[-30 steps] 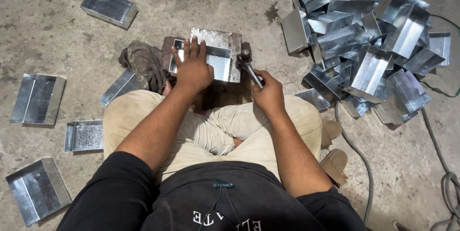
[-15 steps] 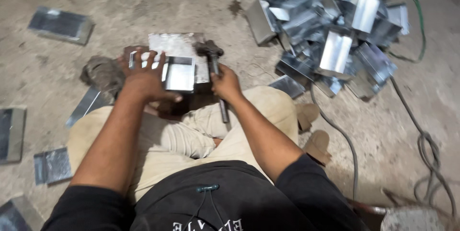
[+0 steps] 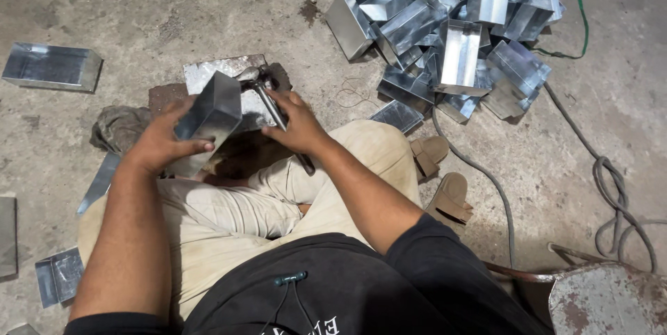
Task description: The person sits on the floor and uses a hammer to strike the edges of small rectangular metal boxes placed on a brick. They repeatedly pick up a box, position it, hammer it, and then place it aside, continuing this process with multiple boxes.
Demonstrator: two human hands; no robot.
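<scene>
The left hand (image 3: 158, 144) is clamped on a shiny folded sheet-metal box piece (image 3: 208, 116), tilted over a flat grey metal plate (image 3: 208, 71). The right hand (image 3: 299, 125) grips a steel-headed hammer (image 3: 267, 99), its head resting on that plate, left of a heap of similar metal boxes (image 3: 445, 29).

One head-worn camera looks steeply down from close above – over the person's lap onto the grey concrete floor (image 3: 174, 8).

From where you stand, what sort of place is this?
Probably a small sheet-metal workshop: a heap of folded metal boxes on a bare concrete floor, and a hammer in the right hand.
</scene>
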